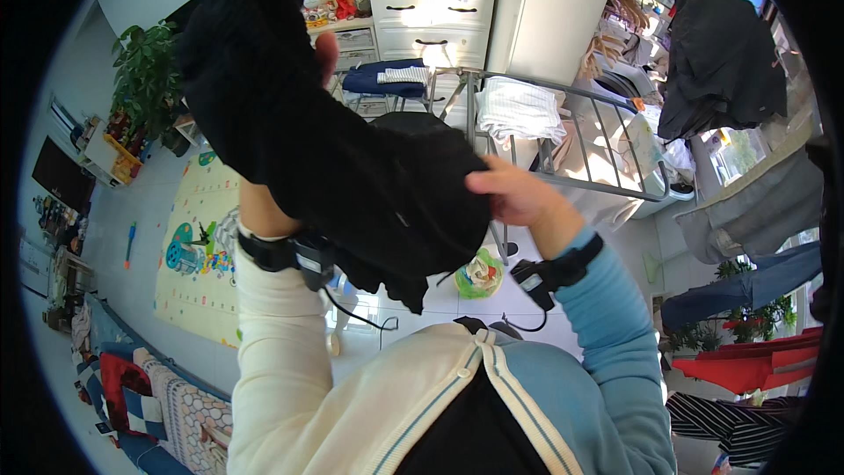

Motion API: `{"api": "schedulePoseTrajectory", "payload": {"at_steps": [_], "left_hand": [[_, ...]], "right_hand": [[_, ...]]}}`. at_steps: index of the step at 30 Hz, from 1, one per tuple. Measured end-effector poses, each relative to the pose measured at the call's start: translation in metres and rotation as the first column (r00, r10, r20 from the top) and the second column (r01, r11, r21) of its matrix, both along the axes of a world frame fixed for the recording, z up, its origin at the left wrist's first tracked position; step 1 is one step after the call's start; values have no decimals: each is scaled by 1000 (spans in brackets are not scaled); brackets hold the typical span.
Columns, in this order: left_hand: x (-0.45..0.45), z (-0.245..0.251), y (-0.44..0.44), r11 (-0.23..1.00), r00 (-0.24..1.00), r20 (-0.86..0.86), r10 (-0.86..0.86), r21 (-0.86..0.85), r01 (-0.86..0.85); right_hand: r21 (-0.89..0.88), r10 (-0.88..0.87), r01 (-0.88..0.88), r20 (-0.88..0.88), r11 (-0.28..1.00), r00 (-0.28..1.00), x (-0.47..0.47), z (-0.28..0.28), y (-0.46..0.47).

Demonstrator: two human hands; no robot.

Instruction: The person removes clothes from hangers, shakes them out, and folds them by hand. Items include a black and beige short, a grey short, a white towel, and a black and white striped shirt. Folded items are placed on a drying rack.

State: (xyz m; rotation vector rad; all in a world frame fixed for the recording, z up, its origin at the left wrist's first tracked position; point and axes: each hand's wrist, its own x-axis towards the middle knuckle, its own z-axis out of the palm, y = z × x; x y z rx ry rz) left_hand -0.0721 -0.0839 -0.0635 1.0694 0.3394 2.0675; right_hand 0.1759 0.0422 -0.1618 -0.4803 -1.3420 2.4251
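Note:
A black cloth garment [343, 165] is held up in front of me, bunched and stretched between both hands. My right hand [517, 194] pinches its right end, with the thumb lying over the edge. Most of my left hand [327, 56] is hidden behind the fabric; only a finger or thumb shows at the garment's upper edge. The cloth drapes across my left wrist, and a ragged-looking lower part hangs down between my forearms. Past the garment, a folded white striped cloth [517, 109] rests on a grey metal drying rack [580, 181].
Folded dark blue clothes [386, 79] lie on the rack's far left part. Behind stands a white chest of drawers [432, 20]. A dark garment [722, 63] and grey trousers [758, 204] hang at the right. On the floor are a lined bin [479, 275] and a play mat [191, 284].

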Motion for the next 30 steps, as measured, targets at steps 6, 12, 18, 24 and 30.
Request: {"api": "schedulePoseTrajectory", "payload": {"at_steps": [6,12,18,24,30], "left_hand": [[-94,-7,2,909,852,-508,126,-285,-304],[-88,-18,3,819,611,-791,18,-339,-464],[-35,-31,-24,774,474,-796,-377,-552,-310],[-4,-13,-2,795,418,-821,389,71,-602],[37,3,21,729,385,-790,478,113,-675]], "right_hand": [[234,-703,698,-80,676,707,94,79,3],[597,-501,667,-451,446,738,116,124,-21],[608,-635,740,-458,286,622,173,168,-41],[728,-555,522,-233,445,799,228,196,-58],[692,-593,337,162,638,789,280,192,-63]]}}
